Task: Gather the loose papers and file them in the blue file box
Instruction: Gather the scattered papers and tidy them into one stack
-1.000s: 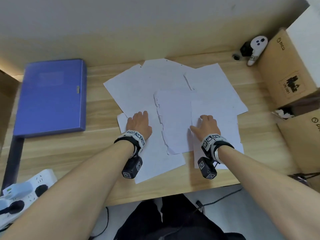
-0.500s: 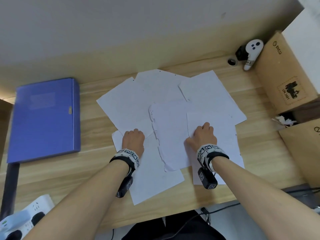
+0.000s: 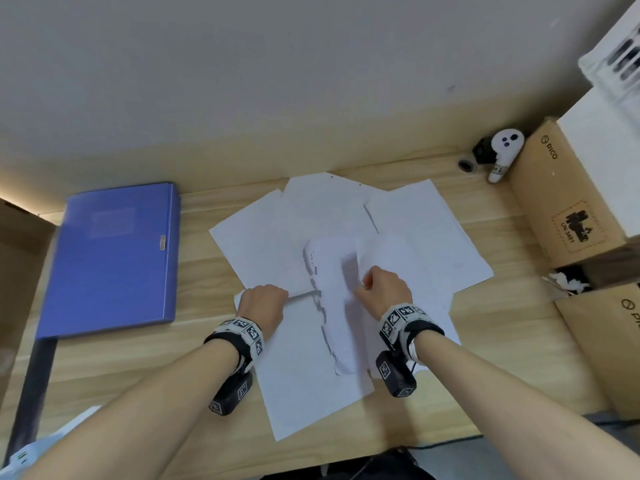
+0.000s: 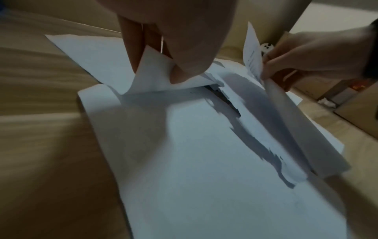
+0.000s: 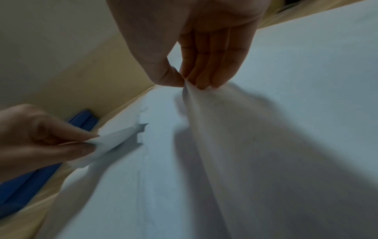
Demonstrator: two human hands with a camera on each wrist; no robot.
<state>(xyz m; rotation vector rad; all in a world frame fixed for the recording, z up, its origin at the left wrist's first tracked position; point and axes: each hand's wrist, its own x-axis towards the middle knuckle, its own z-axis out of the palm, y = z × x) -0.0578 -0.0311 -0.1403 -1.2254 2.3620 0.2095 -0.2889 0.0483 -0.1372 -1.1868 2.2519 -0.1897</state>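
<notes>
Several loose white papers (image 3: 322, 216) lie overlapping on the wooden desk (image 3: 194, 341). My left hand (image 3: 261, 304) pinches the near corner of one sheet (image 4: 151, 76) and lifts it off the page below. My right hand (image 3: 382, 287) pinches the edge of another sheet (image 5: 204, 103), raising it so it bows up beside a torn-edged page (image 3: 332, 306). The blue file box (image 3: 114, 254) lies flat and closed at the left of the desk, apart from both hands.
Cardboard boxes (image 3: 568, 195) stand along the right side, with a white controller (image 3: 502, 150) and small black items in the far right corner. A white power strip (image 3: 20, 459) sits at the near left edge. The wall runs behind the desk.
Both hands went from resting flat on the papers to pinching sheets; the edges they hold have lifted off the desk. The head view shifted, so the file box sits lower in frame.
</notes>
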